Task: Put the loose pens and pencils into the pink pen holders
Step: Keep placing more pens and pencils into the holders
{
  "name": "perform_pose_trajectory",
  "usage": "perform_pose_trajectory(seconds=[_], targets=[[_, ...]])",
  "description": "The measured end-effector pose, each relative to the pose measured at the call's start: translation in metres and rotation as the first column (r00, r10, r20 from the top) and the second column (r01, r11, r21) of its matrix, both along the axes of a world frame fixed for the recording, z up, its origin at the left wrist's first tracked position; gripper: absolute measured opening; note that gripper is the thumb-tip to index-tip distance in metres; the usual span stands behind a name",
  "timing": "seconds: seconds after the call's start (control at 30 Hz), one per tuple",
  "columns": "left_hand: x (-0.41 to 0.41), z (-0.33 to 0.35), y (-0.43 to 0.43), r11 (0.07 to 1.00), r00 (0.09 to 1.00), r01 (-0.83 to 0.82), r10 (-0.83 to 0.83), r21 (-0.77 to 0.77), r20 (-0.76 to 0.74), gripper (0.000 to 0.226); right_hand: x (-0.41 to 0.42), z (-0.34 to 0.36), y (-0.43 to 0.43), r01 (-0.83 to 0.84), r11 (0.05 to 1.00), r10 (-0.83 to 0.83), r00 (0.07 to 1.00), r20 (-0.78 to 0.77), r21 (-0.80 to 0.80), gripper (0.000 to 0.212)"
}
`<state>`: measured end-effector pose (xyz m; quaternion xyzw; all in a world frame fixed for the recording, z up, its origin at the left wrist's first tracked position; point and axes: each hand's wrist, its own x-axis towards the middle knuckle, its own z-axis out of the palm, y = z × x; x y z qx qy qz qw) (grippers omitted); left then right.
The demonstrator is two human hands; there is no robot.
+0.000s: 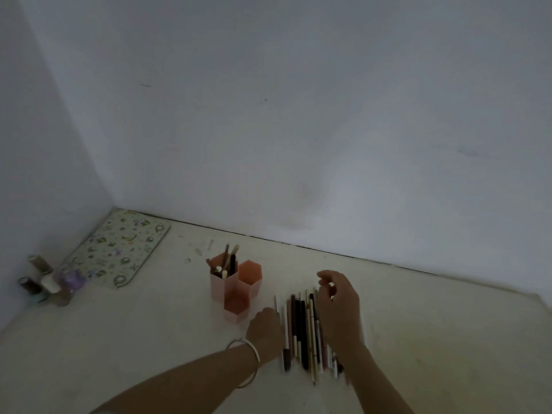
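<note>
Pens (301, 330), loose row on table (433, 324), long axes near-to-far, lie between the hands: left hand (264, 327) at row's left edge, grip hidden, cannot tell; right hand (339, 309) over right edge, grip loosely curled, apparently empty; holders (236, 282) far-left, nearer left hand.

I'm viewing someone's home, likely: small bottles (44, 283) and a patterned mat (119, 249) are sitting at the tabletop's (418, 324) far-left corner.

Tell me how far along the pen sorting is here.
Started: a few pens stand in the tallest pink holder. In hand: left hand and right hand are over the row of loose pens, none clearly lifted. Left: that whole row.
</note>
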<state>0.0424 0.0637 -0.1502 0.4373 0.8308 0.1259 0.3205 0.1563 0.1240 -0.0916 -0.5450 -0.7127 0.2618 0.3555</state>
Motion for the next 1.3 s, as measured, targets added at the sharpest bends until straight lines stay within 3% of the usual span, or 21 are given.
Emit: perform_pose_trajectory(seconds=[0.17,0.33,0.43,0.53,0.63,0.77,0.87,0.97,1.03,1.17,1.3], targets=[[-0.002,0.008,0.002,0.998,0.998,0.055,-0.056,-0.032,-0.006,0.024,0.003,-0.012,-0.004,0.000,1.000,0.001,0.999,0.044,-0.026,0.020],[-0.014,0.047,-0.004,0.993,0.980,0.116,-0.119,0.026,0.157,0.018,-0.009,-0.022,-0.005,0.023,0.995,-0.012,0.994,0.107,-0.094,0.020],[-0.029,0.075,-0.007,0.994,0.925,0.059,-0.089,0.092,0.369,0.022,-0.024,-0.034,-0.011,-0.013,0.980,0.071,0.957,0.282,-0.201,0.013],[-0.046,0.101,-0.015,0.987,0.881,0.002,-0.078,0.161,0.466,0.014,-0.037,-0.053,-0.022,-0.060,0.963,0.196,0.829,0.524,-0.264,0.012],[-0.071,0.124,-0.023,0.949,0.865,-0.128,-0.035,0.289,0.500,0.013,-0.045,-0.065,-0.029,-0.045,0.957,0.208,0.794,0.572,-0.286,0.031],[-0.118,0.148,-0.024,0.832,0.890,-0.316,0.094,0.456,0.446,0.011,-0.054,-0.068,-0.029,-0.015,0.959,0.181,0.801,0.571,-0.282,0.029],[-0.151,0.156,-0.022,0.708,0.866,-0.438,0.168,0.554,0.470,0.008,-0.062,-0.054,-0.025,-0.047,0.962,0.189,0.828,0.528,-0.270,0.020],[-0.174,0.156,-0.019,0.620,0.861,-0.476,0.184,0.623,0.474,0.011,-0.069,-0.020,-0.011,-0.043,0.980,0.112,0.927,0.359,-0.194,0.054],[-0.181,0.149,-0.016,0.599,0.868,-0.479,0.215,0.642,0.447,0.010,-0.080,0.013,-0.002,-0.055,0.997,0.063,0.988,0.144,-0.057,0.059],[-0.179,0.119,-0.007,0.663,0.907,-0.418,0.265,0.621,0.328,0.010,-0.100,0.064,0.006,-0.034,0.989,0.065,0.974,-0.216,0.144,0.048],[-0.176,0.088,-0.003,0.768,0.945,-0.326,0.268,0.551,0.187,0.011,-0.110,0.075,-0.003,-0.063,0.971,0.134,0.942,-0.308,0.232,0.046]])
